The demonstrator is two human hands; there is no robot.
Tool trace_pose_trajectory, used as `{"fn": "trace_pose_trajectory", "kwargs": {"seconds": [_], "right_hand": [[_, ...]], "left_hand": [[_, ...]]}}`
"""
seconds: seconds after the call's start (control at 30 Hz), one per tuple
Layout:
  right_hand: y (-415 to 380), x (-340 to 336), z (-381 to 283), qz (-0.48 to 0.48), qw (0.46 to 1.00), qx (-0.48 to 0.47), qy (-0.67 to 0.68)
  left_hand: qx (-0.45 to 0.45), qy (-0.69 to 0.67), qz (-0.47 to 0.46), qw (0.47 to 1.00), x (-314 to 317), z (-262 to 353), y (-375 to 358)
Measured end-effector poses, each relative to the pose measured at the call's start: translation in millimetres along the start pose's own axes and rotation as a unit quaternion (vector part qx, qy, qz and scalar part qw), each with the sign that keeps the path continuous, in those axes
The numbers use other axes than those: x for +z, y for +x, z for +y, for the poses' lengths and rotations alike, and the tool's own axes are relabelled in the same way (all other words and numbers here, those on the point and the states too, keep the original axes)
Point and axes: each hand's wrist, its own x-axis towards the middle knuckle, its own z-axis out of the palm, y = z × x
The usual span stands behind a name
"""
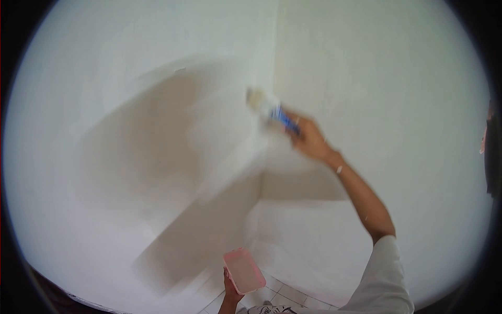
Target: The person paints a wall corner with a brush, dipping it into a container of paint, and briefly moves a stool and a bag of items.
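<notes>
My right hand (308, 137) is closed around the blue handle of a paintbrush (276, 111), raised near the corner where two white walls meet. Its pale, paint-covered bristles point up and left, close to the left wall (130, 42); motion blur hides whether they touch it. Low in the view, my left hand (230, 288) grips a pink rectangular plastic tub (244, 271) by its left side. Whitish paint seems to fill the tub. Small white specks dot my right wrist and forearm.
The right wall (376, 78) stands behind my right arm. Dark shadows of my body and arm fall across the left wall and the corner. White floor tiles (285, 293) show at the bottom. Something dark hangs at the far right edge (491, 152).
</notes>
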Motion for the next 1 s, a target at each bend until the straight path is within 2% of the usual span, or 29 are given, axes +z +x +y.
{"fn": "trace_pose_trajectory", "kwargs": {"seconds": [0.03,0.07,0.1,0.17,0.23,0.27,0.33,0.37,0.43,0.47,0.5,0.57,0.63,0.7,0.77,0.8,0.83,0.9,0.93,0.97,1.0], "right_hand": [[27,-16,2,0.038,0.997,-0.027,-0.055],[54,-31,2,0.049,0.994,-0.015,-0.100],[91,-56,-1,0.080,0.985,-0.048,-0.142],[161,-90,-28,0.136,0.958,-0.016,-0.253],[223,-108,-45,0.169,0.959,0.014,-0.225],[228,-100,-37,0.170,0.960,0.017,-0.222],[271,-93,-53,0.098,0.981,-0.021,-0.166],[281,-79,-64,0.138,0.971,-0.052,-0.191],[287,-64,-89,0.172,0.968,-0.077,-0.165],[258,-41,-87,0.160,0.970,-0.066,-0.168],[247,-36,-105,0.148,0.973,-0.054,-0.171],[201,-14,-138,0.097,0.991,-0.005,-0.096],[124,16,-155,0.015,0.997,0.056,-0.041],[55,36,-165,-0.152,0.979,0.108,-0.080],[9,38,-165,-0.375,0.915,0.110,-0.096],[23,28,-177,-0.384,0.913,0.110,-0.087],[28,29,-175,-0.351,0.928,0.105,-0.062],[87,7,-177,-0.277,0.954,0.110,-0.013],[123,-14,-177,-0.249,0.966,0.061,-0.042],[186,-60,-207,-0.240,0.969,0.051,-0.042],[224,-79,-215,-0.141,0.988,0.054,-0.016]], "left_hand": [[0.001,0.001,0.001,1.000,-16,-3,4],[-0.006,-0.006,0.005,1.000,-32,-4,8],[-0.013,-0.013,0.009,1.000,-28,-2,11],[-0.012,-0.012,0.004,1.000,-1,21,-7],[-0.011,-0.010,0.003,1.000,24,49,-22],[-0.006,-0.013,-0.010,1.000,21,51,-17],[0.002,-0.013,-0.012,1.000,50,83,-41],[0.016,-0.008,-0.007,1.000,64,100,-53],[0.033,0.000,0.004,0.999,106,137,-85],[0.030,-0.009,-0.005,0.999,109,137,-82],[0.026,-0.018,-0.014,0.999,138,152,-98],[0.033,0.005,-0.003,0.999,173,171,-125],[0.035,0.026,0.006,0.999,183,172,-136],[0.033,0.043,-0.013,0.998,195,171,-145],[0.040,0.035,-0.022,0.998,200,161,-144],[0.047,0.034,-0.036,0.998,218,167,-155],[0.048,0.032,-0.025,0.998,214,164,-158],[0.019,0.030,-0.003,0.999,220,163,-161],[0.017,0.025,0.005,1.000,213,158,-161],[0.001,0.013,-0.008,1.000,219,166,-165],[-0.015,0.002,-0.020,1.000,218,174,-172]]}}
